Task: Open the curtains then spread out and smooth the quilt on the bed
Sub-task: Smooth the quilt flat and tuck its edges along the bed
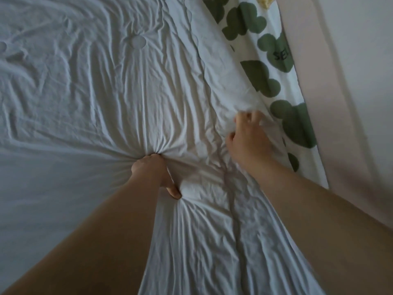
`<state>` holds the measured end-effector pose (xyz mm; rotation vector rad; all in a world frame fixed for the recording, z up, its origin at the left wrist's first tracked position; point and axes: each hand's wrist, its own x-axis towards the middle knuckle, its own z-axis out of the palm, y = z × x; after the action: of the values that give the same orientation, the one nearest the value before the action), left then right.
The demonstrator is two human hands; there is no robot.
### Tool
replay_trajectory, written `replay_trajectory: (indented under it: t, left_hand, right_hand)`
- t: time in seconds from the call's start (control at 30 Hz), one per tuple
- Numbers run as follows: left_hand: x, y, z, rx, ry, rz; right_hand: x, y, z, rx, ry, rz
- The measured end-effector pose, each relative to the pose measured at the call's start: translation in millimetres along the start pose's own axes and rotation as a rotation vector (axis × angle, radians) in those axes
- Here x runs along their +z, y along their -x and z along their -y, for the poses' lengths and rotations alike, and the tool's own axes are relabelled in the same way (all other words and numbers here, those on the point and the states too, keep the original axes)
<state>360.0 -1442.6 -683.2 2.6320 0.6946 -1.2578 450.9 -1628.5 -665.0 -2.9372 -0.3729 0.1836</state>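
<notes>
A white, heavily wrinkled quilt (102,86) covers most of the view. My left hand (155,173) is clenched on a bunched fold of it near the middle, and creases fan out from the grip. My right hand (248,139) lies on the quilt's right edge with its fingers curled into the fabric, beside a sheet with green blotches. A seam runs down the quilt between my two hands. No curtains are in view.
A white sheet with green cloud-like shapes (274,81) shows along the quilt's right edge. Beyond it runs a pale pink bed frame or board (323,99), then a light wall (370,60).
</notes>
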Motion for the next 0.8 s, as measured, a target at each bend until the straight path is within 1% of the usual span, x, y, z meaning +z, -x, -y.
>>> replay_trajectory:
  t: [0.07, 0.13, 0.17, 0.27, 0.33, 0.37, 0.43, 0.47, 0.5, 0.57, 0.63, 0.67, 0.7, 0.73, 0.77, 0.8]
  left_hand:
    - [0, -2, -1, -0.002, -0.007, -0.001]
    - [1, -3, 0, -0.004, -0.014, -0.007]
    - [2, -4, 0, -0.005, -0.014, -0.010]
    - [2, -6, -1, -0.009, -0.008, -0.018]
    - [3, -6, -1, -0.009, -0.005, -0.014]
    - [3, -5, -1, -0.008, 0.000, -0.021]
    - [4, -4, 0, 0.003, 0.010, -0.050]
    - [5, -3, 1, 0.005, 0.019, -0.056]
    - [6, -2, 3, 0.003, 0.027, -0.055]
    - [8, -2, 5, 0.002, 0.033, -0.051]
    - [9, -5, 4, -0.002, 0.027, -0.050]
    - [8, -7, 3, -0.007, 0.023, -0.052]
    - [8, -7, 3, -0.012, 0.021, -0.049]
    - [8, -7, 2, -0.013, 0.011, -0.047]
    - [8, -8, 2, -0.009, 0.000, -0.044]
    - [7, -9, 2, -0.008, -0.005, -0.042]
  right_hand:
    - [2, -28, -3, 0.127, -0.104, -0.038]
    - [-3, -54, -8, 0.285, -0.227, -0.032]
    - [-6, -65, -11, 0.316, -0.274, -0.014]
    - [-13, -85, -14, 0.252, -0.374, 0.091]
    - [-22, -89, -14, 0.204, -0.352, 0.101]
    - [-29, -90, -16, 0.183, -0.307, 0.056]
    - [-44, -89, -35, 0.169, -0.208, -0.121]
    - [-46, -87, -47, 0.167, -0.174, -0.181]
    - [-43, -83, -57, 0.172, -0.149, -0.197]
    - [-22, -77, -63, 0.250, -0.148, -0.143]
    - [-3, -80, -49, 0.415, -0.144, -0.064]
    - [2, -83, -36, 0.462, -0.110, -0.064]
    - [4, -82, -22, 0.458, -0.070, -0.083]
    - [6, -78, -8, 0.383, -0.034, -0.133]
    - [10, -72, 4, 0.232, -0.024, -0.179]
    - [17, -65, 15, 0.030, -0.029, -0.193]
